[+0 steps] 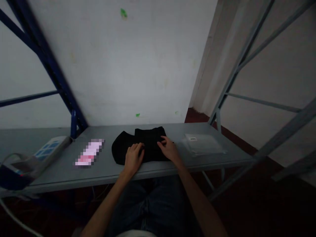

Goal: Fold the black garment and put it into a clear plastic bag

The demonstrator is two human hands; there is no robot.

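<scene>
A black folded garment [148,140] lies on the grey table [111,169], near its front edge. My left hand [133,158] rests on the garment's lower left part, fingers bent onto the cloth. My right hand [169,148] lies on its right side, fingers curled against the fabric. Both hands press on the cloth; whether either pinches it is unclear in the dim light.
A clear plastic bag [203,144] lies to the right of the garment. A blurred pink-white item [89,153] lies to the left, a power strip [50,148] further left. Blue [49,62] and grey [237,62] rack posts flank the table against a white wall.
</scene>
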